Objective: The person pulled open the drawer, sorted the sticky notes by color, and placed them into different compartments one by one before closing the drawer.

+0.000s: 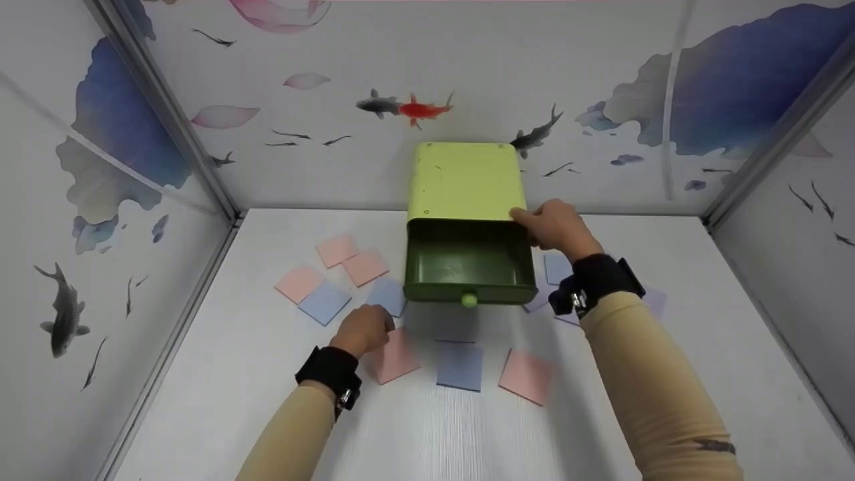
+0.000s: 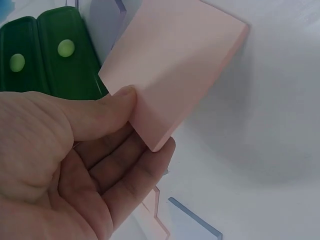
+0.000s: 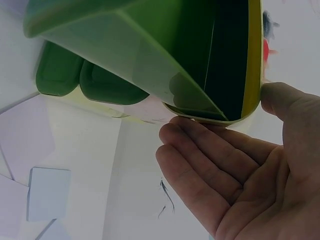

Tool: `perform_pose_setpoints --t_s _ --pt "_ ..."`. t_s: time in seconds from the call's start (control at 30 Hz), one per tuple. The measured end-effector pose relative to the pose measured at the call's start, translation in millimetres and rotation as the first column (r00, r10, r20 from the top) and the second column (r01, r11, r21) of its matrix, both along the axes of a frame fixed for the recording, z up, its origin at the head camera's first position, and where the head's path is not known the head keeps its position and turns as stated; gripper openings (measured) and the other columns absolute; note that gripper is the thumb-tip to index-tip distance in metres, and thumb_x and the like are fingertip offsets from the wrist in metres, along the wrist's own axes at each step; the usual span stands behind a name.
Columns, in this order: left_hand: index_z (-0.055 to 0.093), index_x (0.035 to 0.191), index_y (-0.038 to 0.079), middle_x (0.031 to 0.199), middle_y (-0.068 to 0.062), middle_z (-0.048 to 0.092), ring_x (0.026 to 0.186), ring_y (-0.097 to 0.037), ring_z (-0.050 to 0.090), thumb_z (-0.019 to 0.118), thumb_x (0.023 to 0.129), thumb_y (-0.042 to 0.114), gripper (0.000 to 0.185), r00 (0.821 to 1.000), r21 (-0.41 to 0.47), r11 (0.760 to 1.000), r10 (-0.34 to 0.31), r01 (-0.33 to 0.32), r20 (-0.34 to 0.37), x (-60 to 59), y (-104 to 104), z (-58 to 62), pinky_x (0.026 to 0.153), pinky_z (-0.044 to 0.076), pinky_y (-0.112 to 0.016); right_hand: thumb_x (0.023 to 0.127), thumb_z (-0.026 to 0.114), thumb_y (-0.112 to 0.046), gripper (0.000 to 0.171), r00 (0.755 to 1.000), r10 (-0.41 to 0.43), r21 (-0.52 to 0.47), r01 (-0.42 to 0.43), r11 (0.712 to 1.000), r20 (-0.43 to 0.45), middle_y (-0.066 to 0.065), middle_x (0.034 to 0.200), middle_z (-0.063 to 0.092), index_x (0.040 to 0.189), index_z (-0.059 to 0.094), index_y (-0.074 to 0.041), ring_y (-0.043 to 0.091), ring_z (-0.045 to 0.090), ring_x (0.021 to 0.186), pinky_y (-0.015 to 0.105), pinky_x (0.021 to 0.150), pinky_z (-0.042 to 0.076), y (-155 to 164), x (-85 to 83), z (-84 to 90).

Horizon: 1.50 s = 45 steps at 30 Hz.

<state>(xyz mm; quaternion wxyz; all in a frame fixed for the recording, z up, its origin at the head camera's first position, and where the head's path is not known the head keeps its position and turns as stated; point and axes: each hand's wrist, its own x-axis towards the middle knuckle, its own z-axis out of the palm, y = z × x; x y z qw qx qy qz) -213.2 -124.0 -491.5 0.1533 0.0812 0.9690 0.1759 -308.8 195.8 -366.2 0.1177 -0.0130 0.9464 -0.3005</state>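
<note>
A yellow-green drawer cabinet (image 1: pixel 467 180) stands at the back of the table, its dark green top drawer (image 1: pixel 471 292) pulled out and bare inside. My right hand (image 1: pixel 564 227) holds the cabinet's front right edge, thumb on top and fingers against the side (image 3: pixel 215 165). Lower green drawers (image 3: pixel 57 75) show beneath the open one in the right wrist view. Left of centre, my left hand (image 1: pixel 363 329) pinches a pink square tile (image 2: pixel 175 65) by one corner between thumb and fingers. The tile is tilted over the table.
Several pink and blue square tiles (image 1: pixel 325 302) lie to the left. In front are a blue tile (image 1: pixel 459 367) and another pink tile (image 1: pixel 526 376). Purple and blue tiles (image 1: pixel 556 268) lie at the right, partly under my right arm. Patterned walls (image 1: pixel 307 174) enclose the table.
</note>
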Motion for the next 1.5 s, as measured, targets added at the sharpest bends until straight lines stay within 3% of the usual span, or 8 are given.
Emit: perform_pose_setpoints --t_s 0.3,0.67,0.87,1.07,1.2,1.37,1.5 --pt "0.074 0.108 0.007 0.109 -0.011 0.072 0.101 -0.029 0.066 0.056 0.089 -0.003 0.028 1.000 -0.025 0.999 0.030 -0.030 0.002 -4.7 -8.9 16.0 0.088 0.053 -0.042 0.098 0.046 -0.052 0.058 1.000 0.003 0.012 -0.002 1.000 -0.014 0.013 0.081 0.066 0.084 0.066 0.000 0.025 0.065 0.080 0.035 0.075 0.053 0.9 0.2 -0.2" --pt "0.071 0.116 0.006 0.119 -0.013 0.069 0.107 -0.032 0.065 0.051 0.093 -0.005 0.032 0.999 -0.088 0.996 0.033 -0.031 0.023 -14.2 -22.2 47.0 0.092 0.053 -0.044 0.098 0.046 -0.052 0.059 1.000 0.009 0.019 -0.009 1.000 -0.030 0.010 0.075 0.066 0.080 0.066 0.001 0.023 0.064 0.076 0.030 0.068 0.050 3.7 0.3 0.1" --pt "0.068 0.121 0.006 0.125 -0.013 0.066 0.115 -0.033 0.062 0.050 0.095 -0.003 0.033 0.999 -0.105 0.994 0.028 -0.025 0.031 -21.0 -25.6 73.0 0.097 0.050 -0.045 0.098 0.046 -0.052 0.058 1.000 0.004 0.027 -0.003 1.000 -0.029 0.015 0.084 0.069 0.083 0.067 0.000 0.025 0.066 0.079 0.032 0.071 0.051 3.7 -0.5 0.1" --pt "0.066 0.125 0.006 0.129 -0.014 0.064 0.118 -0.032 0.060 0.048 0.097 -0.002 0.034 0.999 -0.124 0.992 0.012 -0.008 0.035 -27.4 -27.2 102.5 0.099 0.049 -0.045 0.098 0.045 -0.052 0.062 0.999 0.014 0.045 -0.012 0.999 -0.044 0.004 0.067 0.062 0.080 0.068 0.002 0.025 0.066 0.076 0.030 0.067 0.048 1.8 -0.3 0.7" --pt "0.063 0.129 0.005 0.132 -0.015 0.062 0.120 -0.033 0.058 0.046 0.097 -0.002 0.037 1.000 -0.141 0.990 0.005 -0.001 0.026 -31.4 -23.7 122.0 0.101 0.047 -0.046 0.098 0.045 -0.052 0.060 0.999 0.005 0.039 -0.004 0.999 -0.034 0.006 0.070 0.062 0.083 0.068 0.002 0.026 0.066 0.079 0.031 0.069 0.050 0.6 0.0 1.3" --pt "0.064 0.127 0.005 0.127 -0.016 0.064 0.113 -0.031 0.060 0.048 0.098 0.002 0.034 1.000 -0.155 0.988 -0.004 0.003 -0.004 -36.1 -16.5 144.7 0.098 0.049 -0.045 0.098 0.045 -0.051 0.057 1.000 -0.010 0.031 0.011 0.999 -0.016 0.013 0.081 0.066 0.084 0.067 0.000 0.026 0.065 0.080 0.033 0.071 0.051 -0.4 -0.2 1.1" --pt "0.067 0.122 0.007 0.121 -0.014 0.066 0.104 -0.028 0.061 0.049 0.097 0.005 0.031 1.000 -0.166 0.986 -0.015 0.011 -0.024 -38.6 -12.7 160.0 0.093 0.051 -0.044 0.098 0.045 -0.052 0.056 1.000 -0.019 0.022 0.019 1.000 0.002 0.010 0.079 0.065 0.081 0.066 -0.002 0.024 0.064 0.080 0.032 0.071 0.050 -1.6 -1.0 -0.1"
